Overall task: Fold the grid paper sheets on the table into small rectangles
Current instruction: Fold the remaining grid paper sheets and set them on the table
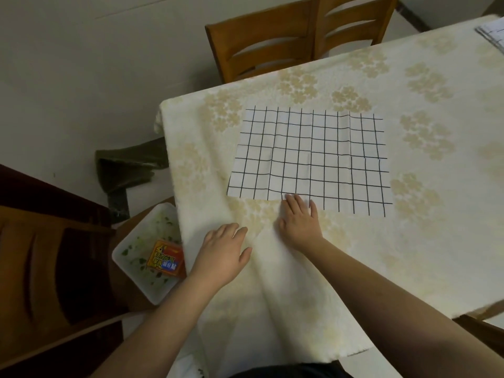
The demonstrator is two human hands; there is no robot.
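A white grid paper sheet [311, 156] with black lines lies unfolded and flat on the cream flowered tablecloth [425, 241], showing old crease marks. My right hand [300, 222] rests palm down, fingers spread, with its fingertips touching the sheet's near edge. My left hand [223, 252] lies flat on the cloth to the left and nearer, apart from the sheet, holding nothing. More grid paper [492, 34] shows at the far right corner of the table, cut off by the frame.
A wooden chair [272, 47] stands at the table's far side. At the left, beside the table edge, a white tray [128, 255] holds an orange box [165, 259]. A dark cloth [128, 167] lies on the floor.
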